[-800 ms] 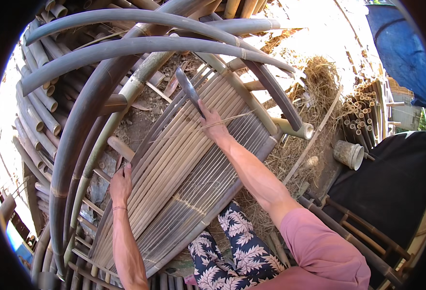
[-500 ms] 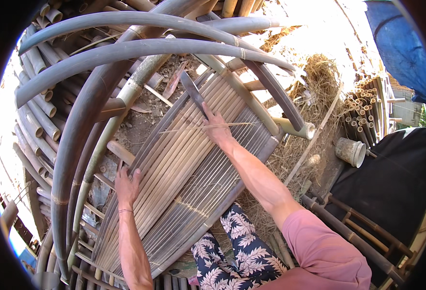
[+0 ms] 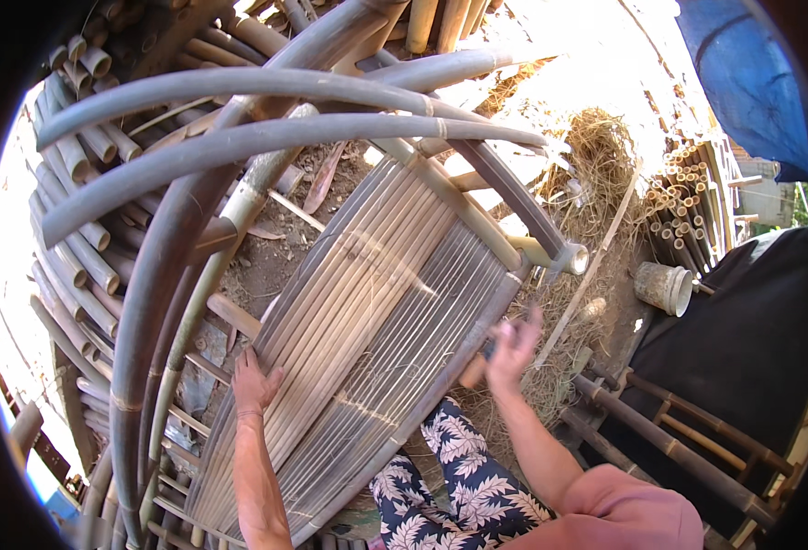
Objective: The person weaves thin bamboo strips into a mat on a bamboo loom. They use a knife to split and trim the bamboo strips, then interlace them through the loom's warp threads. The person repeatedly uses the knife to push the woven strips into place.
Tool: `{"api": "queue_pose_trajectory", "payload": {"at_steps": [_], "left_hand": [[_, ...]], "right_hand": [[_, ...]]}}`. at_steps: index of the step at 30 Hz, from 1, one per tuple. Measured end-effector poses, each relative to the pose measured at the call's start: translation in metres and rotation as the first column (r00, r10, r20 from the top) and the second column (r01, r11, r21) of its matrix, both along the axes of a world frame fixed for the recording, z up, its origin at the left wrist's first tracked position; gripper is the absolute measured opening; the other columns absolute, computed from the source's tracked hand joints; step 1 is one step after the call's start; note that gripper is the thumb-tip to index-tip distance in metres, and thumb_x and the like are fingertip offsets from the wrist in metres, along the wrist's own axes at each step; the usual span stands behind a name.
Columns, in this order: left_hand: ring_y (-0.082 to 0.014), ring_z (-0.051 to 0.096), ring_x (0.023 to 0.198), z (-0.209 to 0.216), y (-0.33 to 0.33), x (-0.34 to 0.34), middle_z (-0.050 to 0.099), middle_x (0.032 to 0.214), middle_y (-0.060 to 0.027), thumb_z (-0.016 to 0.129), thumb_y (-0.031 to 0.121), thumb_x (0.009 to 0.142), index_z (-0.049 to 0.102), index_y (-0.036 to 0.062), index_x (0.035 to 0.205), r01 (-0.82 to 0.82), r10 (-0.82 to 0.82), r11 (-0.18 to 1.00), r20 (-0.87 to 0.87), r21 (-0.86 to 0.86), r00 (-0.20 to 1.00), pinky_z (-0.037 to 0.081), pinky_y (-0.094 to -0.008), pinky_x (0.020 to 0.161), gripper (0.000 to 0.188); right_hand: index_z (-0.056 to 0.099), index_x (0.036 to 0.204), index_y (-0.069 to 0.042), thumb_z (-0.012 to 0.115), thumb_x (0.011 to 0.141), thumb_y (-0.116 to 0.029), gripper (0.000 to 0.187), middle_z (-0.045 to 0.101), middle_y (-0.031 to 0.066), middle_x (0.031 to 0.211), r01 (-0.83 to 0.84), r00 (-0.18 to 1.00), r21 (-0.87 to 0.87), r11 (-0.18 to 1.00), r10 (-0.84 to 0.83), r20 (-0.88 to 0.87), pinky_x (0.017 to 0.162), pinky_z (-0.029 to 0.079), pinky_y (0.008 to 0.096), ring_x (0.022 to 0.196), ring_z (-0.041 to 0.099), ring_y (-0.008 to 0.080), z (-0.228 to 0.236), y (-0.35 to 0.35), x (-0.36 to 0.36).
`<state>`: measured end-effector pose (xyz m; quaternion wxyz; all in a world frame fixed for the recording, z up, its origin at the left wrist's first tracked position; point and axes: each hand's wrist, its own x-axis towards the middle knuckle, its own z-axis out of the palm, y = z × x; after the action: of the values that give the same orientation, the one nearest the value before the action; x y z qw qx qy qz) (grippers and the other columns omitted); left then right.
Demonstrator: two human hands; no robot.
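Observation:
My left hand (image 3: 255, 383) lies open on the left edge of the bamboo seat, thumb apart, pressing on the slats (image 3: 330, 302). The seat has pale brown slats on its left half and dark, narrow ones on its right, inside a round bamboo frame (image 3: 410, 429). My right hand (image 3: 512, 353) is beyond the frame's right side, smeared by motion. A brown wooden handle (image 3: 473, 370) sticks out at its lower left; it looks like the knife's handle, still in my grip. The blade cannot be made out.
Curved bamboo rails (image 3: 239, 147) arch over the seat's far left. Stacked bamboo poles (image 3: 78, 247) lie at the left. To the right are a straw heap (image 3: 596, 147), a bundle of poles (image 3: 679, 202), a whitish bucket (image 3: 663, 289) and a black sheet (image 3: 743, 321).
My right hand has swung from the slats to the right, past the frame's edge, and the knife blade no longer shows. The thin pale strip across the slats is gone. My left hand has flattened.

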<state>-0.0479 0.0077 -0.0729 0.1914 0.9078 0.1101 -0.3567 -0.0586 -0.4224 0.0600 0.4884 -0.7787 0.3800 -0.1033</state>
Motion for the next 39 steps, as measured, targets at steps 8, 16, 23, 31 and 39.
{"api": "queue_pose_trajectory", "payload": {"at_steps": [8,16,23,31,39], "left_hand": [[-0.0292,0.037,0.134,0.095,-0.099,0.160,0.045,0.139,-0.0179,0.057,0.046,0.092,0.039,-0.0010,0.139,-0.500,0.858,0.115,-0.168,-0.858,0.486,0.033,-0.0484,0.108,0.069],[-0.0316,0.048,0.117,0.233,-0.104,0.236,0.045,0.123,-0.0198,0.062,0.074,0.075,0.039,-0.0080,0.129,-0.454,0.872,-0.483,-0.459,-0.748,-0.171,0.037,-0.0485,0.107,0.101],[-0.0343,0.054,0.115,0.281,-0.055,0.262,0.060,0.114,-0.0223,0.042,0.070,0.089,0.056,-0.0039,0.111,-0.078,0.812,-0.566,-0.572,-0.821,0.116,0.039,-0.0505,0.105,0.078],[-0.0138,0.033,0.057,0.516,-0.187,0.109,0.029,0.061,-0.0001,0.043,0.029,0.090,0.035,0.0136,0.063,0.365,0.618,-0.606,-0.129,-0.707,0.776,0.036,-0.0334,0.073,0.032],[-0.0165,0.046,0.069,0.743,-0.143,-0.063,0.047,0.077,0.0020,0.046,0.053,0.091,0.050,0.0154,0.077,0.701,0.810,-0.433,0.096,-0.567,0.578,0.041,-0.0364,0.070,0.040]], "right_hand": [[0.029,0.144,-0.009,0.063,0.082,-0.011,0.071,0.053,0.0246,0.130,0.010,0.492,-0.318,0.948,-0.282,-0.824,0.105,0.037,0.0391,0.123,0.051,0.0371,0.103,-0.186,-0.299],[0.066,0.111,-0.003,0.061,0.079,-0.030,0.043,0.068,0.0191,0.105,0.108,-0.517,0.447,0.888,0.434,-0.738,0.085,0.052,0.0397,0.103,0.066,0.0303,0.158,-0.163,-0.425],[0.072,0.096,-0.005,0.059,0.083,-0.038,0.037,0.068,0.0230,0.102,-0.190,-0.046,0.373,0.908,0.371,-0.927,0.080,0.052,0.0425,0.096,0.067,0.0351,0.113,-0.147,-0.468],[0.063,0.112,-0.002,0.060,0.085,-0.039,0.047,0.067,0.0246,0.104,0.078,0.603,0.162,0.984,0.083,-0.793,0.085,0.050,0.0430,0.099,0.064,0.0383,0.162,-0.090,-0.355],[0.062,0.112,-0.002,0.064,0.081,-0.044,0.052,0.068,0.0229,0.100,0.116,0.675,0.059,0.991,-0.035,-0.737,0.085,0.050,0.0430,0.099,0.065,0.0370,0.151,-0.019,-0.502]]}}
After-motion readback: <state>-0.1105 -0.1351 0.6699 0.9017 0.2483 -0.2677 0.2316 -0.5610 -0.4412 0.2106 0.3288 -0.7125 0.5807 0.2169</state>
